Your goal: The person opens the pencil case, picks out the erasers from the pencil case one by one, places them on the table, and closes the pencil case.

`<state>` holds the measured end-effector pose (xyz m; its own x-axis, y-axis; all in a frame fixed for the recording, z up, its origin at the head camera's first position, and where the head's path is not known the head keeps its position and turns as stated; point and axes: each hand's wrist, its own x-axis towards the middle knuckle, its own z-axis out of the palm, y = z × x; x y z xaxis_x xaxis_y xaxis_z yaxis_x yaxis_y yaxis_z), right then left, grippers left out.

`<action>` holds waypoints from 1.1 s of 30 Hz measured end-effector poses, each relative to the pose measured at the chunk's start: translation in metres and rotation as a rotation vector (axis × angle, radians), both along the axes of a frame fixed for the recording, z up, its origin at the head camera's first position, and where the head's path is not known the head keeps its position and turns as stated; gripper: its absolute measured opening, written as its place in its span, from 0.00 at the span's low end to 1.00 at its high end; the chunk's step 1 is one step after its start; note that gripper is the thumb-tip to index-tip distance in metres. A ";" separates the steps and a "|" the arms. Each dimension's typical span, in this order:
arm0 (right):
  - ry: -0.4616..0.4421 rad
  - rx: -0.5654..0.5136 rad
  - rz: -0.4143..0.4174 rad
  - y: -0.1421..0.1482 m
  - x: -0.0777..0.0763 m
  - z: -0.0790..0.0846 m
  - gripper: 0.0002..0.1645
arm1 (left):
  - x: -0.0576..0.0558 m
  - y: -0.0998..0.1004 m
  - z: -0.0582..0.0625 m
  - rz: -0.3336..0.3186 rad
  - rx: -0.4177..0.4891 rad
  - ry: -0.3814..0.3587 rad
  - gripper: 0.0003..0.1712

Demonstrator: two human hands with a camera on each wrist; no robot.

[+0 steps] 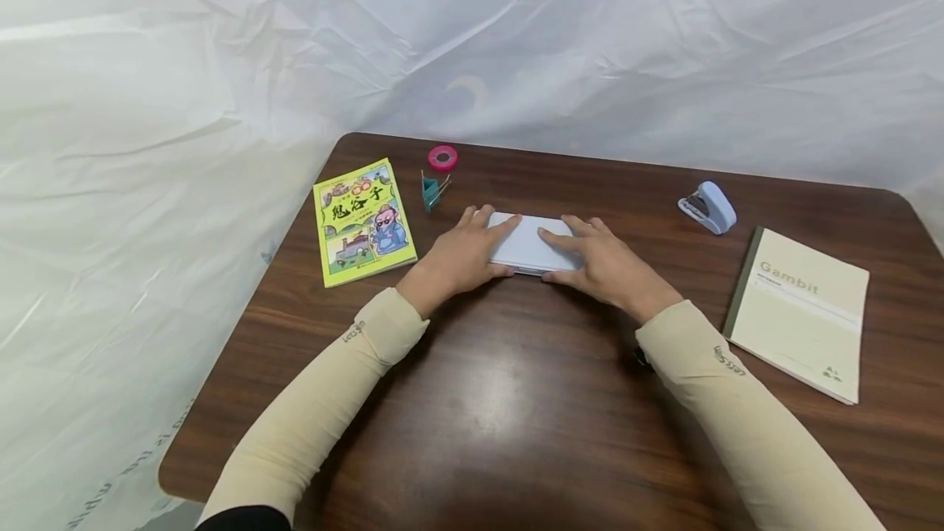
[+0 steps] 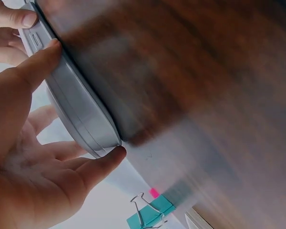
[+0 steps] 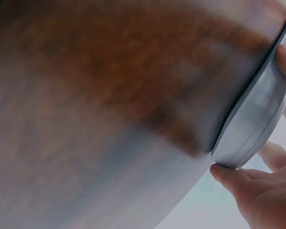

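A flat, pale grey case (image 1: 533, 242) with rounded ends lies in the middle of the table. A seam runs along its side, and a small latch-like detail shows on its front edge in the left wrist view. My left hand (image 1: 460, 256) grips its left end, thumb at the front edge and fingers spread over the top and round the end. At the opposite end my right hand (image 1: 608, 263) holds it the same way, index finger on the lid. The right wrist view shows the case (image 3: 252, 117) low against the tabletop, a fingertip touching its end corner.
Left of the hands lies a yellow comic-style book (image 1: 365, 224). Behind it are a teal binder clip (image 1: 431, 192) and a pink ring-shaped tape roll (image 1: 442, 157). On the right are a pale blue-white stapler-like tool (image 1: 710, 207) and a cream notebook (image 1: 800, 310).
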<state>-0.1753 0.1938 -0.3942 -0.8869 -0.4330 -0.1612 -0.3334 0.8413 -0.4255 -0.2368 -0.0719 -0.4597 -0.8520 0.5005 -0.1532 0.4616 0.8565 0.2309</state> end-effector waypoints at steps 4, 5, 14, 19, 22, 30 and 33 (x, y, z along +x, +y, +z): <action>0.001 0.001 0.004 0.000 -0.002 0.002 0.45 | -0.001 0.000 -0.001 0.002 0.020 0.000 0.57; 0.004 -0.001 0.007 0.000 -0.002 0.003 0.45 | 0.001 0.002 0.005 0.007 0.009 -0.003 0.56; 0.006 -0.032 0.041 0.002 -0.006 0.006 0.42 | 0.007 0.000 0.013 0.030 0.067 -0.071 0.58; -0.026 -0.067 0.023 0.004 -0.006 0.010 0.44 | 0.013 -0.007 0.018 0.044 0.115 -0.094 0.58; -0.041 -0.060 0.004 0.006 -0.005 0.013 0.45 | 0.022 -0.013 0.030 0.076 0.143 -0.100 0.59; -0.010 -0.022 -0.034 0.021 -0.001 0.027 0.43 | 0.039 -0.033 0.052 0.178 0.186 -0.171 0.65; 0.002 -0.041 -0.063 0.026 0.000 0.032 0.41 | 0.034 -0.038 0.037 0.201 0.184 -0.176 0.67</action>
